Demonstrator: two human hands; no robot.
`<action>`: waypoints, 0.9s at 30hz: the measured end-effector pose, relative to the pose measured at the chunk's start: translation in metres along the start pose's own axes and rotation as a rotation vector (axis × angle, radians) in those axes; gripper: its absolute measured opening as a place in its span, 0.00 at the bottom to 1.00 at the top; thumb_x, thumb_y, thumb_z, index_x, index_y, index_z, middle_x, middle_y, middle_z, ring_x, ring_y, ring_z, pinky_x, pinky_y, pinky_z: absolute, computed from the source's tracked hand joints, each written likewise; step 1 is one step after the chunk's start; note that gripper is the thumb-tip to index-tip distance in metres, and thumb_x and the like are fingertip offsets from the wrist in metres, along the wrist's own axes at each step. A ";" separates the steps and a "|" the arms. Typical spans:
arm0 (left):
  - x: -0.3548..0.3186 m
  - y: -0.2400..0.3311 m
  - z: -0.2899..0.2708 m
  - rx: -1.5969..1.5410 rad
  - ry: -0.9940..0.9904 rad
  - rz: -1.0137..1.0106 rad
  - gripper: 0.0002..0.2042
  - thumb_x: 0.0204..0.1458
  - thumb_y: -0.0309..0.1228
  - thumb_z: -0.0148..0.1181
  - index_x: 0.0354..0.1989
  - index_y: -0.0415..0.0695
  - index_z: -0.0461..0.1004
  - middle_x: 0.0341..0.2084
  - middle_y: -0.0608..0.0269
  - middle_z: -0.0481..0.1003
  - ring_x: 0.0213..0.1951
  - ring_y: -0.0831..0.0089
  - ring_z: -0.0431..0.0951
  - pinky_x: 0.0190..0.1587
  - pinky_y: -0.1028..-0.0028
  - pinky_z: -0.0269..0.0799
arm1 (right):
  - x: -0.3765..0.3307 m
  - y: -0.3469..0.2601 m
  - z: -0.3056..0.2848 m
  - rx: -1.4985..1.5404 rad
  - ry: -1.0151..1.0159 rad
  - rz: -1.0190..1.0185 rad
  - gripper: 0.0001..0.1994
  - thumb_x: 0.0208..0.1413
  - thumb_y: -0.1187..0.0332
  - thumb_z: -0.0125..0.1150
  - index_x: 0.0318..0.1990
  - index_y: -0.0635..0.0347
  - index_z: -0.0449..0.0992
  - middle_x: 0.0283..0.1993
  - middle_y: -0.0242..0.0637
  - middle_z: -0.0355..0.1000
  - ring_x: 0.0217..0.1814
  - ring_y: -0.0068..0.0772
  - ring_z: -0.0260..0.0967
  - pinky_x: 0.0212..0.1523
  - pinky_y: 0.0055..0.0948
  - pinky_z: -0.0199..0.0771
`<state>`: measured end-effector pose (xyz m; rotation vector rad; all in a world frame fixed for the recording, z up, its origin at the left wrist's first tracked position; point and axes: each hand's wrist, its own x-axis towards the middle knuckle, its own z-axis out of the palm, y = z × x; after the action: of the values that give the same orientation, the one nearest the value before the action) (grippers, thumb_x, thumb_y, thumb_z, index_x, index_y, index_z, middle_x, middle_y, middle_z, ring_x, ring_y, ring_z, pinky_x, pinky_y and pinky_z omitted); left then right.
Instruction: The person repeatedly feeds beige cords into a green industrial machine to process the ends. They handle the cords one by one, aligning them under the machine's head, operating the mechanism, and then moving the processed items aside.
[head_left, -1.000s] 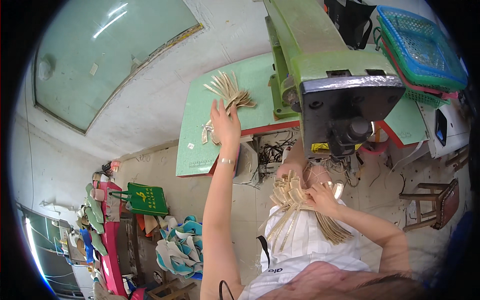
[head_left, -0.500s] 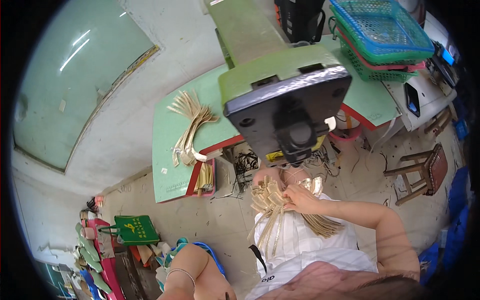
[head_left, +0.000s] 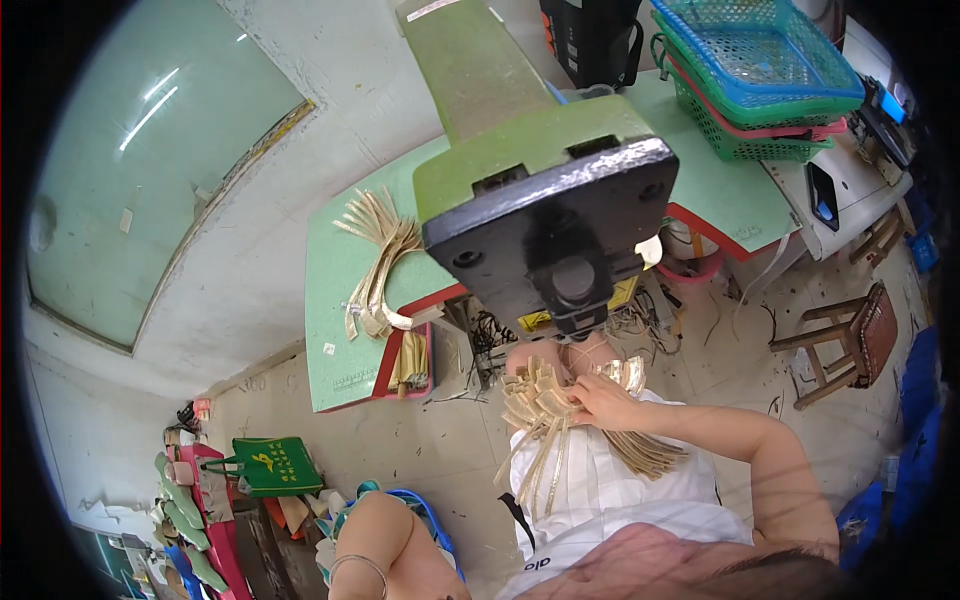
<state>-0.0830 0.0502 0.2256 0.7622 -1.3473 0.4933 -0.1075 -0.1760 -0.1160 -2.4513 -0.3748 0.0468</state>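
My right hand (head_left: 603,402) rests over my lap with its fingers closed on a bundle of metallic gold strips (head_left: 540,402). The strips fan out to both sides of the hand. Their loose ends hang over my white clothing (head_left: 590,475), some towards the lower left and a thick bunch towards the lower right. My left arm (head_left: 385,530) is bent at the lower left, with a bracelet (head_left: 358,562) on it. The left hand lies outside the picture.
A green machine head with a black underside (head_left: 550,225) stands just beyond my lap. More gold strips (head_left: 378,265) lie on the green table (head_left: 335,325). Stacked plastic baskets (head_left: 765,80) stand far right, a wooden stool (head_left: 850,340) at right. A green bag (head_left: 275,466) sits at lower left.
The machine head appears a little further left as the view shifts. My left forearm has turned slightly. The right hand keeps its hold on the gold strips.
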 end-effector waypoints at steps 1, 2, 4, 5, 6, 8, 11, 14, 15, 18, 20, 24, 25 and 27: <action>0.000 -0.001 0.000 -0.015 0.001 0.001 0.09 0.53 0.33 0.52 0.30 0.39 0.69 0.22 0.68 0.67 0.20 0.78 0.65 0.19 0.79 0.60 | 0.000 0.000 0.000 0.007 -0.014 0.013 0.19 0.44 0.63 0.64 0.42 0.60 0.68 0.41 0.41 0.64 0.48 0.43 0.62 0.49 0.38 0.60; 0.000 -0.002 0.000 -0.024 -0.002 0.007 0.09 0.53 0.33 0.52 0.30 0.40 0.69 0.22 0.68 0.67 0.20 0.78 0.65 0.19 0.79 0.60 | -0.001 0.001 -0.001 0.005 -0.027 0.018 0.19 0.44 0.63 0.64 0.42 0.60 0.68 0.41 0.41 0.64 0.48 0.43 0.62 0.49 0.38 0.60; 0.000 -0.001 0.001 -0.047 -0.007 0.015 0.09 0.53 0.33 0.52 0.30 0.40 0.69 0.22 0.68 0.67 0.20 0.78 0.65 0.19 0.79 0.59 | 0.000 0.001 -0.002 0.001 -0.043 0.025 0.18 0.44 0.63 0.63 0.42 0.60 0.68 0.41 0.40 0.64 0.48 0.43 0.62 0.49 0.38 0.60; 0.000 -0.001 0.001 -0.063 -0.014 0.018 0.08 0.53 0.33 0.52 0.30 0.40 0.69 0.21 0.69 0.67 0.20 0.78 0.65 0.18 0.79 0.59 | 0.000 0.002 -0.002 -0.004 -0.032 0.017 0.19 0.44 0.63 0.64 0.43 0.59 0.68 0.40 0.40 0.64 0.47 0.42 0.62 0.48 0.38 0.60; 0.000 -0.002 0.002 -0.073 -0.018 0.019 0.08 0.53 0.33 0.52 0.30 0.40 0.69 0.21 0.69 0.67 0.20 0.78 0.65 0.18 0.79 0.59 | 0.000 0.003 -0.001 -0.005 -0.024 0.008 0.20 0.43 0.63 0.64 0.44 0.58 0.68 0.40 0.40 0.63 0.47 0.42 0.62 0.48 0.38 0.60; 0.000 -0.002 0.002 -0.092 -0.024 0.022 0.08 0.53 0.33 0.52 0.30 0.40 0.69 0.21 0.69 0.67 0.20 0.78 0.65 0.18 0.79 0.59 | 0.001 0.004 0.001 -0.001 -0.012 0.000 0.21 0.43 0.64 0.64 0.45 0.58 0.67 0.39 0.39 0.63 0.46 0.42 0.62 0.47 0.38 0.60; 0.001 -0.001 0.003 -0.119 -0.031 0.032 0.08 0.52 0.33 0.52 0.30 0.40 0.69 0.21 0.69 0.67 0.20 0.78 0.64 0.18 0.79 0.59 | 0.000 0.003 0.001 0.017 -0.013 0.000 0.20 0.43 0.64 0.64 0.45 0.58 0.67 0.39 0.39 0.63 0.47 0.42 0.62 0.47 0.38 0.60; 0.001 0.002 0.002 -0.142 -0.028 0.045 0.08 0.52 0.33 0.52 0.31 0.41 0.68 0.21 0.69 0.66 0.20 0.78 0.64 0.18 0.79 0.58 | -0.001 0.003 0.002 0.028 -0.010 -0.005 0.19 0.43 0.65 0.64 0.43 0.58 0.67 0.39 0.39 0.63 0.47 0.42 0.62 0.47 0.38 0.60; 0.000 0.000 0.000 -0.163 -0.021 0.053 0.08 0.52 0.33 0.52 0.31 0.41 0.68 0.21 0.69 0.66 0.19 0.78 0.64 0.17 0.79 0.58 | -0.001 0.004 0.002 0.025 0.001 0.000 0.19 0.43 0.65 0.64 0.43 0.58 0.68 0.39 0.39 0.63 0.47 0.42 0.62 0.47 0.38 0.60; -0.006 -0.004 -0.012 -0.267 0.020 0.058 0.07 0.52 0.32 0.52 0.31 0.41 0.68 0.21 0.69 0.66 0.19 0.78 0.63 0.17 0.79 0.58 | -0.003 0.008 0.002 0.022 0.015 0.014 0.18 0.43 0.65 0.64 0.42 0.58 0.68 0.39 0.39 0.63 0.46 0.42 0.62 0.47 0.37 0.60; -0.013 0.002 -0.028 -0.372 0.115 0.017 0.07 0.52 0.32 0.52 0.31 0.41 0.68 0.21 0.69 0.66 0.19 0.78 0.63 0.17 0.79 0.58 | -0.001 0.002 0.001 0.031 0.019 -0.003 0.18 0.43 0.65 0.64 0.41 0.58 0.68 0.39 0.39 0.64 0.46 0.42 0.62 0.47 0.37 0.61; -0.043 -0.004 -0.071 -0.625 0.750 -0.079 0.12 0.49 0.37 0.57 0.31 0.41 0.66 0.23 0.64 0.65 0.19 0.73 0.64 0.13 0.74 0.57 | -0.001 -0.002 0.001 0.027 0.048 -0.033 0.17 0.42 0.66 0.64 0.40 0.58 0.68 0.38 0.38 0.64 0.45 0.42 0.62 0.46 0.37 0.62; -0.056 -0.009 -0.085 -0.661 0.818 -0.110 0.11 0.49 0.35 0.58 0.31 0.41 0.66 0.25 0.63 0.65 0.20 0.73 0.64 0.13 0.75 0.58 | -0.001 -0.002 0.002 0.024 0.055 -0.048 0.17 0.42 0.66 0.64 0.40 0.58 0.69 0.38 0.38 0.64 0.45 0.42 0.63 0.46 0.37 0.62; -0.077 -0.035 -0.103 -0.786 0.958 -0.192 0.10 0.48 0.31 0.59 0.32 0.41 0.65 0.27 0.61 0.65 0.21 0.74 0.65 0.14 0.78 0.58 | -0.005 0.001 0.000 0.006 0.070 -0.007 0.16 0.42 0.66 0.65 0.40 0.58 0.69 0.38 0.39 0.64 0.45 0.43 0.63 0.45 0.38 0.62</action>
<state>-0.0018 0.1111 0.1389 -0.0440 -0.4641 0.0968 -0.1115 -0.1783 -0.1167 -2.4385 -0.3521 -0.0405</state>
